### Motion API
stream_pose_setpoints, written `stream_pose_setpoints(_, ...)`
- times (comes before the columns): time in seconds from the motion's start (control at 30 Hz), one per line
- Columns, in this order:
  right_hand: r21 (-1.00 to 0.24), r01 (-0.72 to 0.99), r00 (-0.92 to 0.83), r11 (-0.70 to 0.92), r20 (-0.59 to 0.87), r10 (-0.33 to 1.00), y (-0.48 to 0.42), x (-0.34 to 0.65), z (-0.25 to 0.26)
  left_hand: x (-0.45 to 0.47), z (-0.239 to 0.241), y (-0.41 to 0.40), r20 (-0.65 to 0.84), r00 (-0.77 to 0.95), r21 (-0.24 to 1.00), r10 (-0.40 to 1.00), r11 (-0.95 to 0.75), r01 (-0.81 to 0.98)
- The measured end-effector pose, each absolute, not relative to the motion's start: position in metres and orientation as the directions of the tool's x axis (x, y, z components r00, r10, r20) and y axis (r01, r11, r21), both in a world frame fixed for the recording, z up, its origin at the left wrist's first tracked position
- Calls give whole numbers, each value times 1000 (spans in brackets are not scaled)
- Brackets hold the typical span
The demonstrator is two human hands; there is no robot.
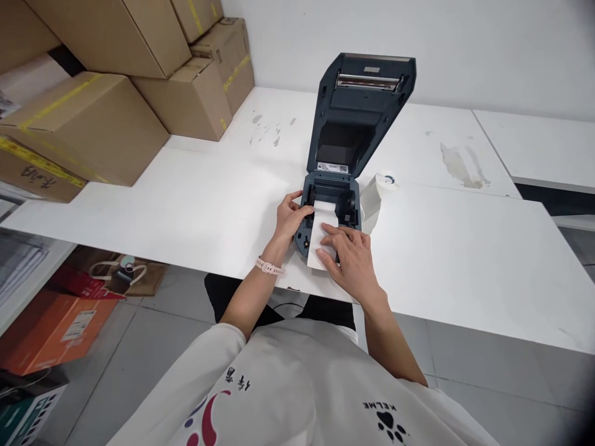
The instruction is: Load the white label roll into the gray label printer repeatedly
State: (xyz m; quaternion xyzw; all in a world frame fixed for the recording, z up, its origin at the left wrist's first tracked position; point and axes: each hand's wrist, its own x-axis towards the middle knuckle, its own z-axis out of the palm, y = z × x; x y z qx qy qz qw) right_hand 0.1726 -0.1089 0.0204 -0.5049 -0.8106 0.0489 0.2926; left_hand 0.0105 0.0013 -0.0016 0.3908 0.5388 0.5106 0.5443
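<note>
Broadly, from my remote seat on the head view, a white worktop fills most of the scene, with worn, scuffed patches toward its rear. Stacked cardboard boxes take up its left rear, several banded with yellow tape. Below the worktop's left end I log an orange box with a pale label on its side.

Next in size: a dark label printer near the worktop's front edge, its lid swung up and leaning back. The wearer's two hands are both at it. Right hand lies over the front of the printer, fingers and thumb slightly parted, tips on a white paper strip; whether they pinch it I cannot tell. Left hand is at the printer's left side, thumb reaching in to the strip's edge, other fingers by the outer wall; I cannot tell how firmly it holds.

Loose white paper sits just right of the printer, curled at its far end. The strip itself runs from inside the bay out over the front lip. Smallest noted: a pale pink wristband on the left wrist.
</note>
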Motion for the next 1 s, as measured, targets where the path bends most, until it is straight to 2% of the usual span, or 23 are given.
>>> stream_pose_setpoints(0.23,-384,798,-311,465,399,863,-109,174,23,10,1,1,-198,-97,973,975,184,-142)
stream_pose_setpoints(0.47,-379,814,-195,441,537,821,-112,169,12,9,-1,1,-185,-92,977,978,172,-129)
stream_pose_setpoints(0.67,-450,797,-67,402,596,800,-117,165,-2,8,-1,0,-185,-70,975,980,174,-138)
stream_pose_setpoints(0.83,-488,770,-50,411,597,801,-117,166,-4,9,0,0,-200,-84,973,976,188,-133)
stream_pose_setpoints(1.0,-466,758,-86,456,621,779,-119,169,-3,9,-1,1,-202,-77,970,976,189,-153)
